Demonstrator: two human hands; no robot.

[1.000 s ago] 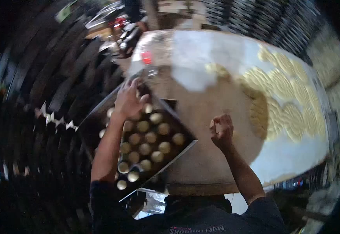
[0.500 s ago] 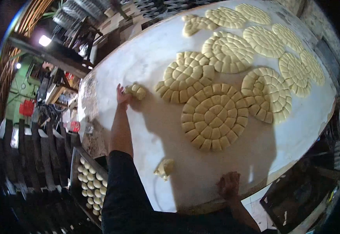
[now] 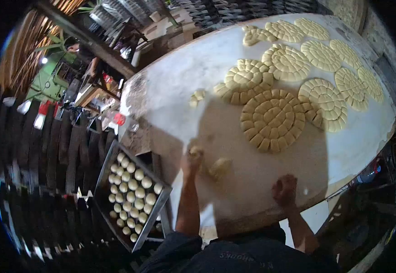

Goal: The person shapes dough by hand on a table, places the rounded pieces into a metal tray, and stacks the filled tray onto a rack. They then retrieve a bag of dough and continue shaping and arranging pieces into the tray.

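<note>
My left hand (image 3: 192,163) is closed around a small piece of dough (image 3: 196,149), held near the table's left side. Just right of it lies a blurred lump of dough (image 3: 220,169). My right hand (image 3: 285,190) rests near the front edge with its fingers curled down; whatever may be under them is hidden. Ahead of the hands lies a large round of dough (image 3: 273,120) cut into many small pieces. Behind it sits a partly broken-up cut round (image 3: 247,74), and a small cluster of dough pieces (image 3: 197,97) lies apart on the left.
A metal tray (image 3: 162,200) with several rows of dough balls (image 3: 133,184) stands left of the white table (image 3: 170,73). Several more cut rounds (image 3: 323,101) cover the far right. A person (image 3: 88,57) is in the background on the left.
My left hand has drawn back toward me from the dough cluster with a piece of dough. The right hand has gone from lying flat to curled. The view has shifted, showing more of the tray.
</note>
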